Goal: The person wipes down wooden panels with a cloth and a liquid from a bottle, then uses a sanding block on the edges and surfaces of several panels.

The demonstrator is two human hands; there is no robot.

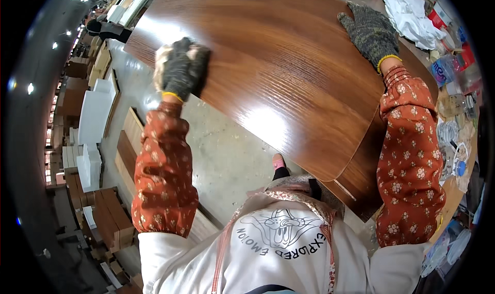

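A large glossy brown wood-grain board (278, 62) with one rounded corner lies in front of me, on top of another brown panel (361, 185). My left hand (180, 69), in a dark grey knitted glove with a yellow cuff, is closed on a pale, bunched-up rag (163, 62) at the board's left edge. Motion blurs the rag and the fingers a little. My right hand (372, 35), gloved the same way, rests flat near the far right edge with its thumb apart, holding nothing. Red flowered sleeve covers run up both forearms.
Clear bottles (451, 69), a coil of clear material (447, 133) and a white cloth (410, 15) crowd the bench along the right. Stacked brown panels (111, 216) and white panels (95, 116) stand on the floor to the left. Another person (108, 30) is at the far left.
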